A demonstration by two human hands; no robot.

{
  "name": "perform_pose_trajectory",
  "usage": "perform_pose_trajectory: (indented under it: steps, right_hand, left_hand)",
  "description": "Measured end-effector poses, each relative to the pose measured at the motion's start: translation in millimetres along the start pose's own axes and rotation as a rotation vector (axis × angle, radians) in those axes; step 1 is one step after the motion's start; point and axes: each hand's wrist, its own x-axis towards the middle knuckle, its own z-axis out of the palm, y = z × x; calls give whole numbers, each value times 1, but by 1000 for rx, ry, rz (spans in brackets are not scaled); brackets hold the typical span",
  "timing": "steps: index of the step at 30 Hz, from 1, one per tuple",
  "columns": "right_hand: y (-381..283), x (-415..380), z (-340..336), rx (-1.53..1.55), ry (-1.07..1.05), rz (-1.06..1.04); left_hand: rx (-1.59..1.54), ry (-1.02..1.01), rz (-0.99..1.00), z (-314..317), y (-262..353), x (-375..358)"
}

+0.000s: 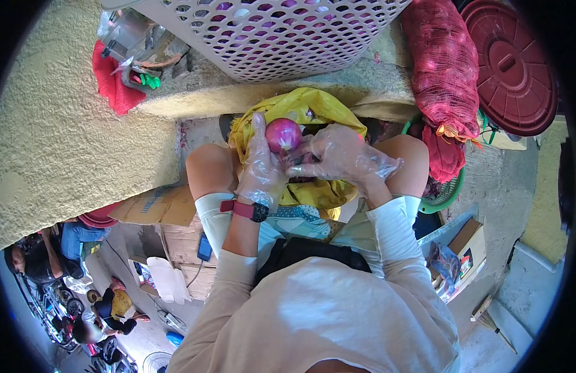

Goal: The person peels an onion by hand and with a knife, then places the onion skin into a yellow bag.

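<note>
A peeled-looking red onion [283, 134], shiny and purple, rests against the fingers and thumb of my left hand [262, 163], which is closed around it. Thin clear plastic gloves cover both hands. Close beside the onion, my right hand [342, 152] has its fingers curled in toward the left palm. Whatever lies between those fingers is too hidden to name. Beneath the hands, between my knees, is an open yellow sack [325, 194] with dark contents partly covered by my hands.
A white perforated basket [251, 59] of red onions stands on the ledge ahead. To its right are a red mesh sack of onions [440, 62] and a maroon lid [512, 68]. A green basket [448, 194] sits by my right knee. Other people are at lower left.
</note>
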Motion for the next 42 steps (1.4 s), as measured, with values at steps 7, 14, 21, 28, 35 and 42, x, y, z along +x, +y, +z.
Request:
perform_pose_trajectory:
  steps: [7, 14, 21, 28, 35, 42]
  right_hand:
    - [-2, -2, -9, 23, 73, 30]
    - [5, 0, 5, -138, 122, 53]
    - [1, 2, 0, -43, 145, 94]
    - [-4, -1, -15, -2, 243, 136]
    - [-9, -1, -17, 57, 209, 143]
    - [-2, 4, -30, 183, 36, 105]
  left_hand:
    - [-9, 59, 39, -2, 3, 2]
    - [-51, 60, 46, -24, -4, 19]
    - [42, 29, 100, -17, -3, 15]
    - [21, -49, 71, 2, 2, -1]
    - [-74, -96, -29, -20, 1, 16]
    - [76, -37, 98, -18, 16, -1]
